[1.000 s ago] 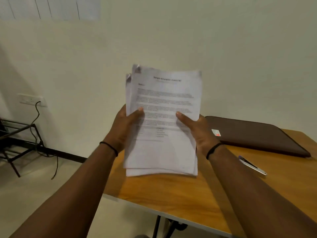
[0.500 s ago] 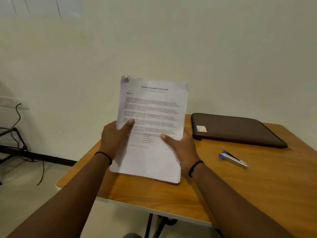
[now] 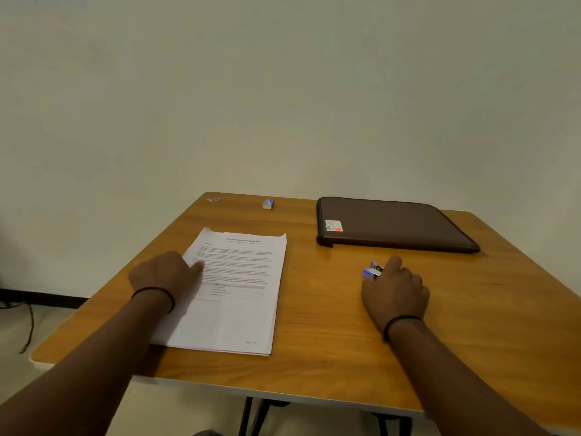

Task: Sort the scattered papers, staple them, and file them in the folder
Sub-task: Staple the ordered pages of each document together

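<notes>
Now, left to right, as the scene is laid out:

Left hand (image 3: 165, 273): it is laid on the left edge of the paper stack (image 3: 231, 291), fingers loosely curled with the forefinger stretched onto the print; the sheets are pressed down, not gripped.

Paper stack: it is spread flat on the table (image 3: 330, 341), reaching rightward and away from the left hand. Its long axis is run from the near edge toward the wall, leaning slightly right at the far end, with the heading at the far end. The far-left corner, the likely stapling point, is found just beyond the left forefinger.

Small blue box (image 3: 268, 203): it is seen well beyond the stack, near the table's far edge; its contents cannot be told.

Stapler (image 3: 373, 270): it is found at the fingertips of the right hand (image 3: 396, 292), on the far-left side of the knuckles. Only its blue end is shown, so its axis is judged, not seen, to run toward the right hand's palm.

Right hand: its fingers are curled over the stapler; whether a firm hold is taken cannot be told. It is the nearer hand to the stapler by far.

Folder (image 3: 393, 225): it is lying shut, beyond the right hand, long axis left to right.

Coming move: the stapler is judged to need carrying leftward to the stack's far-left corner.
</notes>
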Action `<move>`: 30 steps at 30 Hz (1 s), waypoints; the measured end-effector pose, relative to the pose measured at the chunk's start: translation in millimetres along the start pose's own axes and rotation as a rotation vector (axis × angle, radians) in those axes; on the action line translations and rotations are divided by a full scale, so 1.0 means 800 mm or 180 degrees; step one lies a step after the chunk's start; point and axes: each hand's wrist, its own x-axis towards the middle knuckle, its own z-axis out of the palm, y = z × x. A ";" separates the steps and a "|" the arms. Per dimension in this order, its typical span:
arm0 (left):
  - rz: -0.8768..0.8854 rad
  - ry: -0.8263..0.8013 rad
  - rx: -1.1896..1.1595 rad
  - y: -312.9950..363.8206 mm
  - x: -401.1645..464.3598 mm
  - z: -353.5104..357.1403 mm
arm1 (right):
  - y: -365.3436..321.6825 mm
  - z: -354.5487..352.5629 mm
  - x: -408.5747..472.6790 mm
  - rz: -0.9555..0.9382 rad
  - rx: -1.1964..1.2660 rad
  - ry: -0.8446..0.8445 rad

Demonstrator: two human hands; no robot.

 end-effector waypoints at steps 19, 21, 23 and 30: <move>0.1819 -0.0810 -0.0558 0.155 0.046 0.026 | -0.138 0.083 0.049 -0.2179 0.0118 -0.0513; 0.1816 -0.0828 -0.0409 0.153 0.060 0.031 | -0.156 0.099 0.071 -0.2206 0.0216 -0.0599; 0.1811 -0.0820 -0.0304 0.152 0.065 0.038 | -0.174 0.112 0.098 -0.2201 0.0260 -0.0591; 0.1911 -0.0781 -0.0227 0.148 0.075 0.046 | -0.241 0.141 0.190 -0.1825 0.0079 -0.0758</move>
